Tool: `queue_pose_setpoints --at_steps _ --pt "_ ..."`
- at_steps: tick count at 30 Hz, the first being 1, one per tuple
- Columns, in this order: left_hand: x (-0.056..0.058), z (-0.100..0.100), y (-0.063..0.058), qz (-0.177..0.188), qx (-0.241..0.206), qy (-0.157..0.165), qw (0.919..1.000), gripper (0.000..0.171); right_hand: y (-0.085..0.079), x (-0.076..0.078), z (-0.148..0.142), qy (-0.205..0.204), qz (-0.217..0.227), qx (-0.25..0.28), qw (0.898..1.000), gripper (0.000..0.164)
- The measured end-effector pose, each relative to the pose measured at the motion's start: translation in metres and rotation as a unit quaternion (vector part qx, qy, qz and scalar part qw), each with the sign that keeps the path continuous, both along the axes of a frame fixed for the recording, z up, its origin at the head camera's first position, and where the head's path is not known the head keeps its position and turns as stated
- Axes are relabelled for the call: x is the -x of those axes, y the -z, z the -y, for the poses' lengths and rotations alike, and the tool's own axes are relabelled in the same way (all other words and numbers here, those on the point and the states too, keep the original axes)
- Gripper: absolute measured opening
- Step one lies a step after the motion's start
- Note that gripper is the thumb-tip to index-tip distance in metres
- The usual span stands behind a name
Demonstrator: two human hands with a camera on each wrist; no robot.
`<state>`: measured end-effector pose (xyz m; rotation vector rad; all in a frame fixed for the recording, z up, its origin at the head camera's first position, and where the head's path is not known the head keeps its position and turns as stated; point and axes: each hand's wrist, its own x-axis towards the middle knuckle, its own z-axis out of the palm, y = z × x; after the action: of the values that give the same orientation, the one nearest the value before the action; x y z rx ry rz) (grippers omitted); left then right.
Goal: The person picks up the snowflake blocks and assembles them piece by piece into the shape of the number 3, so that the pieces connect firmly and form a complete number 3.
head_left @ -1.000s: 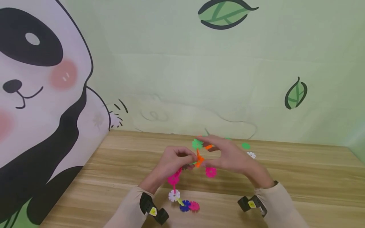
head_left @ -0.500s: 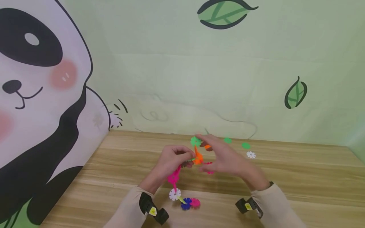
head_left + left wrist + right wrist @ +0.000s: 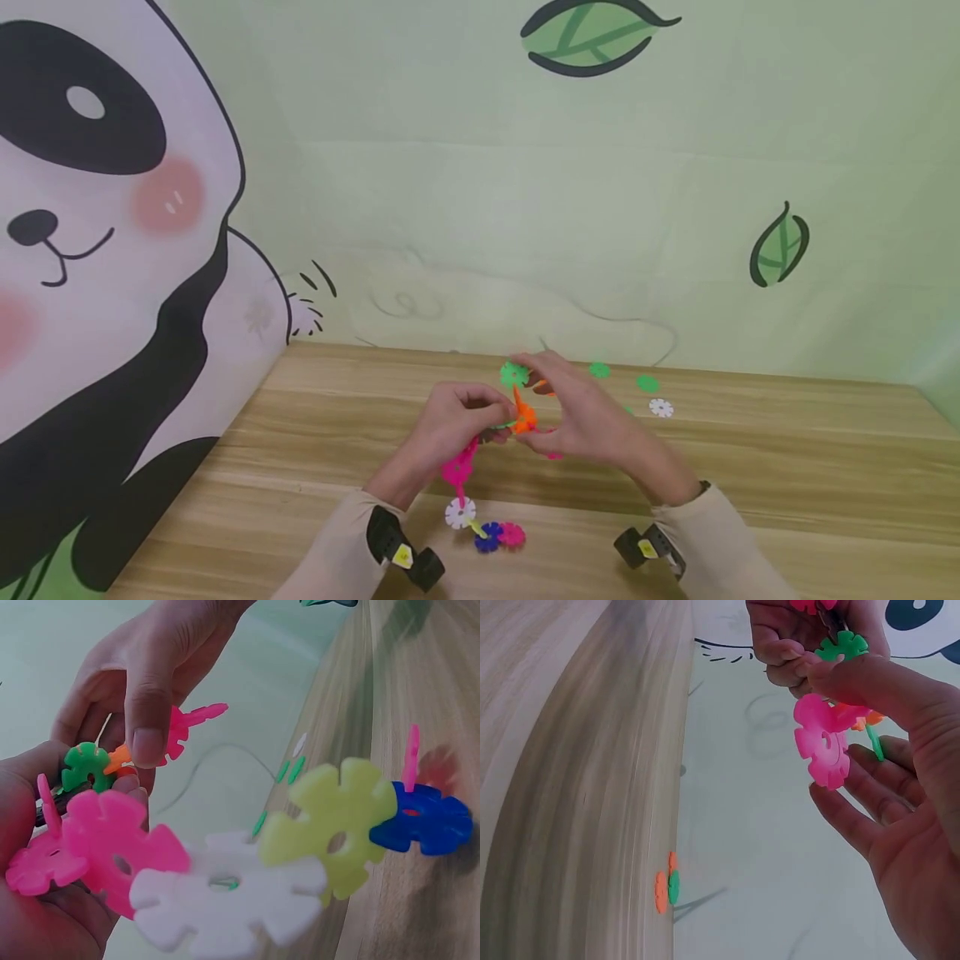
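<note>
A chain of notched, flower-shaped plastic discs is held up between the hands. My left hand (image 3: 453, 425) pinches it at a green disc (image 3: 86, 766). Pink discs, a white disc (image 3: 460, 512), a yellow-green disc (image 3: 337, 825) and a blue disc (image 3: 489, 537) hang below that hand. Beyond its fingertips are an orange disc (image 3: 525, 418), an upper green disc (image 3: 513, 374) and a pink disc (image 3: 821, 742). My right hand (image 3: 581, 408) surrounds this end, thumb and fingers spread apart; its thumb overlaps the orange part in the right wrist view.
Loose discs lie on the wooden table (image 3: 750, 467) towards the back right: green ones (image 3: 647, 383) and a white one (image 3: 661, 407). Orange discs (image 3: 661, 892) show at the table's edge. A printed wall (image 3: 420, 208) stands behind the table.
My right hand has shifted left, its thumb moving lower and now covering most of the pink disc. The upper green disc has moved slightly left. My left hand keeps its pinch.
</note>
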<state>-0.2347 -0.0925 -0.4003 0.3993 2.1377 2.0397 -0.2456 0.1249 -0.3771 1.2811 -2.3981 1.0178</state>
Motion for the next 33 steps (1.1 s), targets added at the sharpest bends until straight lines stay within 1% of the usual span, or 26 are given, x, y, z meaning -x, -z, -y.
queue_pose_setpoints --at_steps 6,12,15,18,20,22,24,27,33 --pt "-0.001 -0.001 0.0 -0.005 0.004 0.001 1.0 0.014 0.002 0.0 0.0 -0.012 -0.009 0.001 1.0 0.084" --pt "-0.001 -0.002 0.001 0.001 -0.008 0.002 1.0 0.013 0.002 -0.002 -0.001 -0.001 -0.005 -0.007 1.0 0.085" --pt "0.0 -0.002 0.002 0.001 -0.012 0.006 0.9999 0.014 -0.001 -0.003 -0.002 0.002 0.027 -0.014 1.0 0.086" --pt "0.001 -0.001 0.004 -0.004 -0.005 0.011 0.9999 0.015 -0.005 -0.005 -0.006 0.009 0.09 -0.005 0.996 0.085" --pt "0.001 -0.001 0.004 -0.009 -0.002 0.013 0.9999 0.016 -0.006 -0.006 -0.008 0.012 0.125 0.014 0.992 0.077" --pt "0.001 -0.001 0.005 -0.011 -0.003 0.016 0.9998 0.017 -0.008 -0.006 -0.011 0.015 0.152 0.038 0.988 0.065" --pt "0.001 -0.002 0.005 -0.008 -0.003 0.019 0.9998 0.018 -0.008 -0.006 -0.011 0.018 0.164 0.061 0.984 0.051" --pt "0.001 -0.003 0.006 -0.009 0.006 0.02 0.9997 0.018 -0.008 -0.007 -0.011 0.033 0.171 0.082 0.981 0.039" --pt "0.0 -0.003 0.004 -0.022 0.038 0.007 0.999 0.018 -0.007 -0.006 -0.01 0.047 0.159 0.103 0.981 0.033"
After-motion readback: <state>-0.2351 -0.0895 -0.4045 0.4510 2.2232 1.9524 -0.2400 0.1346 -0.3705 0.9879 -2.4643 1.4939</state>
